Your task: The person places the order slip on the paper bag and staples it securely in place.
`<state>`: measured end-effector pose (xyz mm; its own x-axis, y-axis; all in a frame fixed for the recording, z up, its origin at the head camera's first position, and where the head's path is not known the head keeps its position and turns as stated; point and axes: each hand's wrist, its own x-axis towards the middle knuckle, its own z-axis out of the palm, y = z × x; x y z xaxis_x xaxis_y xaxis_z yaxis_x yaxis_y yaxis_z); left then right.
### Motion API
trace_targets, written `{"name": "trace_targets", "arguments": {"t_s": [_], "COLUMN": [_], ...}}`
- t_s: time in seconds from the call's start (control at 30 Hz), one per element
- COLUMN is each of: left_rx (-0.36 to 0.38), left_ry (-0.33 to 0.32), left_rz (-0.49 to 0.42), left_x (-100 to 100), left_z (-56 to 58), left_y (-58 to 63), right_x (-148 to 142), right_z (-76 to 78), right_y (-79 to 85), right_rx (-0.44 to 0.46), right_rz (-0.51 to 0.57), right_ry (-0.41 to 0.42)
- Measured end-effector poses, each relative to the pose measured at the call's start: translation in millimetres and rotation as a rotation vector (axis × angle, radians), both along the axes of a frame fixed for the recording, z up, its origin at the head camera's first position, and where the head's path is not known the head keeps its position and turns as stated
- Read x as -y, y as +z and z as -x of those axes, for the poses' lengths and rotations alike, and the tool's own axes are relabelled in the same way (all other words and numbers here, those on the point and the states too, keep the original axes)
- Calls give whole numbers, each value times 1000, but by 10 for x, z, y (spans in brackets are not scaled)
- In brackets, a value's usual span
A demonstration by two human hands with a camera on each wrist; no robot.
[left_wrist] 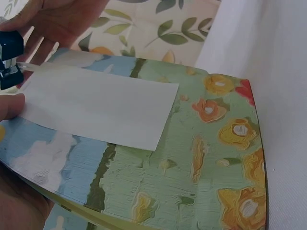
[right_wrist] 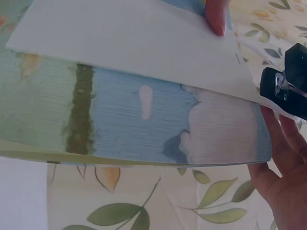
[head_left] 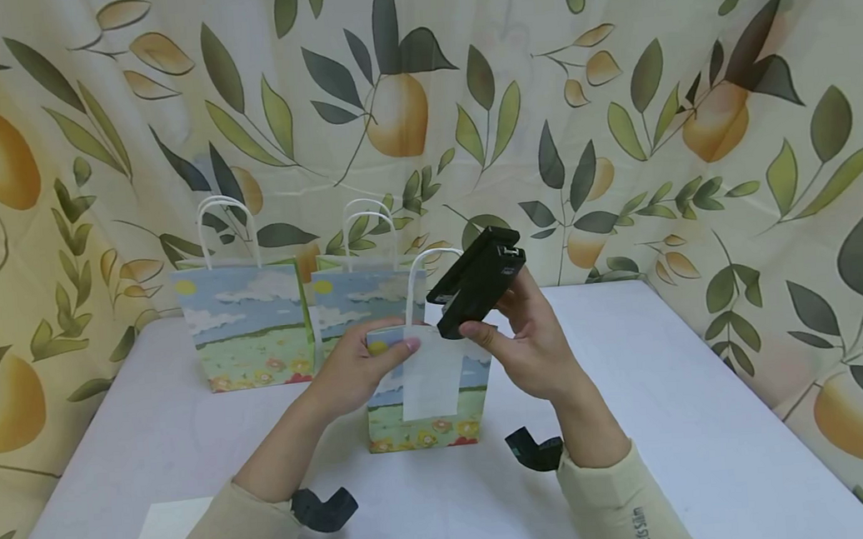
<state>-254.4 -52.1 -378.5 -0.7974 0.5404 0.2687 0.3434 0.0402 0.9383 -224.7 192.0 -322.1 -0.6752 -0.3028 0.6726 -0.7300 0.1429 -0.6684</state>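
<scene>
A paper gift bag (head_left: 425, 433) with a painted sky and flowers is in my left hand (head_left: 356, 371), the thumb pressing a white paper slip (head_left: 432, 378) against its front near the top. My right hand (head_left: 534, 346) grips a black stapler (head_left: 478, 287), tilted at the bag's upper right by the white handle (head_left: 412, 283). In the right wrist view the stapler's nose (right_wrist: 283, 86) is right by the slip's top edge, and a small staple (right_wrist: 238, 58) shows on the slip. The fingers of my left hand behind the bag are hidden in the head view.
Two similar gift bags (head_left: 247, 324) (head_left: 329, 310) stand at the back left of the white table (head_left: 635, 389). A white sheet (head_left: 167, 530) lies at the front left, partly under the left sleeve. Behind the table hangs a fruit-and-leaf patterned curtain (head_left: 459, 17).
</scene>
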Motion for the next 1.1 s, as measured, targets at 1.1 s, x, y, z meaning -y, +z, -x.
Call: {"name": "trace_targets", "arguments": {"t_s": [1.1], "left_rx": [15], "left_ry": [23], "left_rz": [-5], "left_x": [-34], "left_z": [5], "left_y": [-23], "right_x": [-266], "right_z": [46], "right_y": [103], "right_rx": [17], "right_rz": [172], "right_ry": [-66]}}
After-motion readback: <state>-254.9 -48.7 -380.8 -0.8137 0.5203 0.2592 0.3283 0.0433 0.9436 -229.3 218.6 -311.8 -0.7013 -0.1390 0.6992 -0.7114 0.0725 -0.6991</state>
